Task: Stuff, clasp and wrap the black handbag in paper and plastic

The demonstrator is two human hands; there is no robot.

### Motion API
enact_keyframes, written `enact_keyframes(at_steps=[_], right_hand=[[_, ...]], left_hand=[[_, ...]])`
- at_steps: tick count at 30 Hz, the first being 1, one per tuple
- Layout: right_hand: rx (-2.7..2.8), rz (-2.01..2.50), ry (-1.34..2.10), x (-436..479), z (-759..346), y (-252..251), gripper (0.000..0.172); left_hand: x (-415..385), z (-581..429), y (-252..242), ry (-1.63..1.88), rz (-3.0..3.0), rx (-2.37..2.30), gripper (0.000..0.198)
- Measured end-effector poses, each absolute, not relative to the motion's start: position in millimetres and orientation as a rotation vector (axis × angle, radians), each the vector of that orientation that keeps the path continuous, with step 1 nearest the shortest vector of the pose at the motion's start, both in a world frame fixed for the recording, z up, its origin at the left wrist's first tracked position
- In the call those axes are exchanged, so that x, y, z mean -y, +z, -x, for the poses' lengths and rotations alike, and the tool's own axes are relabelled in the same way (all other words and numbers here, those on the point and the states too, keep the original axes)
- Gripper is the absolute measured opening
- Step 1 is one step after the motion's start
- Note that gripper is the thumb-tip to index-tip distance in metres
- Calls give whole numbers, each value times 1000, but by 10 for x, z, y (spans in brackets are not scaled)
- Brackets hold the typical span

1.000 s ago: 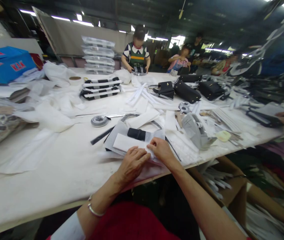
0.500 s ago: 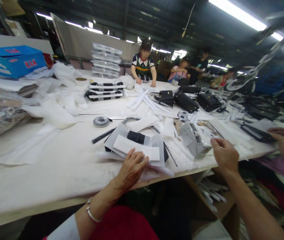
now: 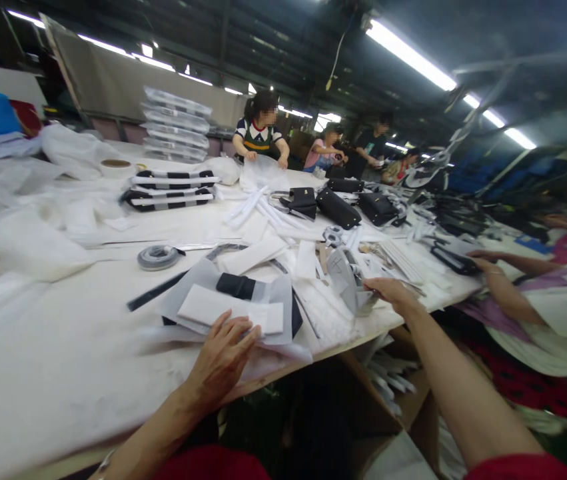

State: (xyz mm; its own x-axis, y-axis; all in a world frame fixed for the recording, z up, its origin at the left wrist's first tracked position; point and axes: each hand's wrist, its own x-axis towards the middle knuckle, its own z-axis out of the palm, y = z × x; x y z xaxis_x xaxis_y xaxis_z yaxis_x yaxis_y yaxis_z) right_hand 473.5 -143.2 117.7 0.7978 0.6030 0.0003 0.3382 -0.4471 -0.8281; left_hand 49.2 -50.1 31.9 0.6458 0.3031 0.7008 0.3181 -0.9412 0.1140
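My left hand [image 3: 228, 350] lies with its fingers stretched over the lower edge of a white padding strip [image 3: 223, 309], pressing on it. Beneath the strip is a pale grey sheet [image 3: 183, 285] over a black bag, mostly covered, with a black flap piece [image 3: 236, 285] showing above the strip. To the right, my right hand [image 3: 388, 292] has its fingertips pressed together at the edge of a grey stand that looks like a tape dispenser [image 3: 344, 280]. What those fingertips pinch is too small to make out.
A rolled grey strap [image 3: 158, 257] lies left of the bag. Black bags [image 3: 338, 208], white strips [image 3: 248, 207] and wrapped bundles [image 3: 170, 190] sit farther back. Co-workers stand across the table [image 3: 63, 373]; another person's arms [image 3: 498, 280] work at the right. An open carton [image 3: 416, 407] stands below the edge.
The view has swung right, so things on the table sit farther left. My right hand has come closer to the grey stand. My left hand stays on the white strip.
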Motion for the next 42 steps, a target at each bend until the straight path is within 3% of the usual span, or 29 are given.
enact_keyframes(at_steps=[11, 17, 22, 27, 31, 37, 42], right_hand=[[372, 1832, 342, 1736, -4593, 1244, 17], [301, 1932, 392, 1847, -4453, 900, 20], [443, 2141, 410, 1940, -4483, 895, 26], [735, 2222, 452, 1960, -4323, 1156, 26], [1308, 2104, 619, 1517, -3740, 1555, 36], [1944, 1859, 1251, 655, -2702, 1921, 27], [2570, 1956, 1079, 181, -2280, 1782, 12]], left_hand=[[450, -485, 275, -1196, 2810, 470, 30], [448, -490, 273, -1201, 2815, 463, 30], [476, -493, 295, -1235, 2832, 494, 28], [517, -495, 291, -1195, 2903, 586, 24], [532, -493, 289, -1164, 2936, 630, 24], [528, -506, 251, -1173, 2932, 637, 23], [523, -517, 218, -1185, 2941, 641, 23]])
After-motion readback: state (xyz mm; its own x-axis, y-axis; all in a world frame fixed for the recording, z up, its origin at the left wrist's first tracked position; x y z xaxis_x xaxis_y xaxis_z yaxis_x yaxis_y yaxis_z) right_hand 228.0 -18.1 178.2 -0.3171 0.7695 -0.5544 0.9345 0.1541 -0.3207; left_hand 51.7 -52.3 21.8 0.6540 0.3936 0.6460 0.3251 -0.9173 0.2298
